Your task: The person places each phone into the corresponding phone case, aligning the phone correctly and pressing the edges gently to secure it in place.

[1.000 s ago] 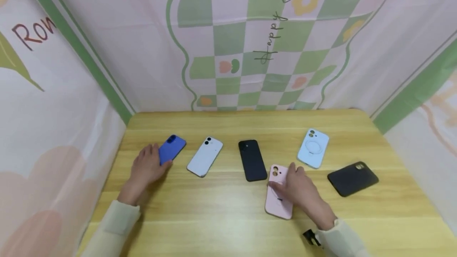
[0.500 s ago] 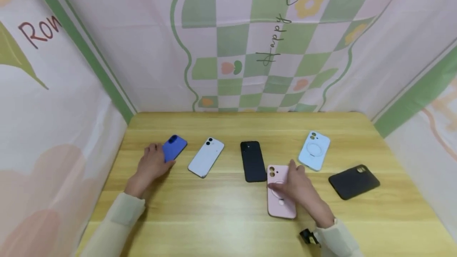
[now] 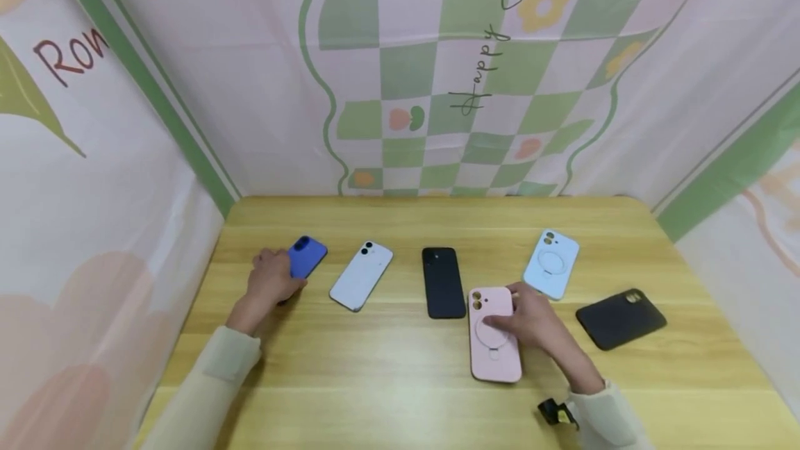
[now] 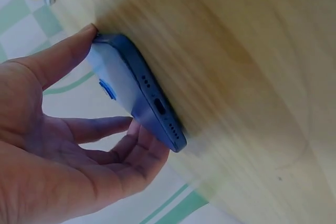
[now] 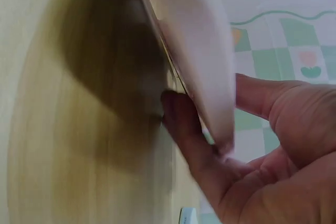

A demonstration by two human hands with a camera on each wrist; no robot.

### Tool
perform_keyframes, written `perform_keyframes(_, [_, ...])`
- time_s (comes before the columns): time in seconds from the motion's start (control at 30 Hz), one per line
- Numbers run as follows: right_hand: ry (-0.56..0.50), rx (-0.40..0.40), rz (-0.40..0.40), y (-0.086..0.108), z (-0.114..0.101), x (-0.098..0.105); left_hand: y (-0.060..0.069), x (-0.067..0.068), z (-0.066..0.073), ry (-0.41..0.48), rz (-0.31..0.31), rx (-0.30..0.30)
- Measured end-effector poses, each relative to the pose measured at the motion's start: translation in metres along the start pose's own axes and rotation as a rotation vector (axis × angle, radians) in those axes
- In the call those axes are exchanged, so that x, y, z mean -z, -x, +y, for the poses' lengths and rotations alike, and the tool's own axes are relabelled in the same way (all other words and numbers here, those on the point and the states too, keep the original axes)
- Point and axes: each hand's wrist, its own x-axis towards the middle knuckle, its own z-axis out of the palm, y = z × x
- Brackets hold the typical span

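At the table's left, my left hand grips a blue phone by its long edges. In the left wrist view the thumb is on one side of the phone and curled fingers are on the other, with its port end toward the camera. My right hand pinches a pink phone case at its right edge, thumb on the back and fingers underneath. The right wrist view shows this case tilted up off the table, slightly blurred. Its inner side is mostly hidden.
A white phone and a black phone lie between the hands. Beyond the right hand lie a light blue phone case and a black phone case. Patterned cloth hangs behind the wooden table.
The right hand has raised the pink case from the table, its thumb shifting inward over the back while the fingers go beneath. The left hand's fingers have closed further round the blue phone.
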Motion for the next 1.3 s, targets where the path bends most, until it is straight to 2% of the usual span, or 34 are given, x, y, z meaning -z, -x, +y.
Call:
perform_keyframes(0.27, [-0.342, -0.009, -0.088, 0.000, 0.006, 0.005, -0.004, 0.002, -0.001, 0.108, -0.007, 0.075])
perform_keyframes(0.4, [-0.496, -0.021, -0.158, 0.001, 0.007, 0.005, -0.004, 0.004, -0.003, 0.109, -0.014, 0.086])
perform_keyframes(0.47, [-0.539, -0.021, -0.192, 0.001, 0.006, 0.005, -0.003, 0.005, -0.003, 0.104, -0.013, 0.082])
perform_keyframes(0.67, [-0.548, 0.030, -0.238, 0.000, 0.007, 0.009, 0.000, 0.009, -0.003, 0.109, 0.036, 0.027])
perform_keyframes(0.87, [-0.537, 0.077, -0.257, 0.000, 0.006, 0.015, 0.000, 0.013, -0.007, 0.123, 0.018, -0.070])
perform_keyframes(0.9, [-0.534, 0.082, -0.257, 0.000, 0.006, 0.016, -0.002, 0.011, -0.011, 0.122, 0.036, -0.097])
perform_keyframes(1.03, [-0.549, 0.108, -0.256, 0.000, 0.003, 0.020, 0.000, 0.014, -0.011, 0.241, 0.038, -0.137])
perform_keyframes(1.17, [-0.550, 0.109, -0.245, -0.001, -0.002, 0.026, 0.005, 0.022, -0.004, 0.402, 0.028, -0.135])
perform_keyframes(1.23, [-0.545, 0.101, -0.234, -0.002, -0.005, 0.030, 0.008, 0.024, 0.000, 0.448, 0.037, -0.128])
perform_keyframes(1.3, [-0.541, 0.098, -0.223, -0.003, -0.008, 0.033, 0.011, 0.027, 0.005, 0.458, 0.058, -0.128])
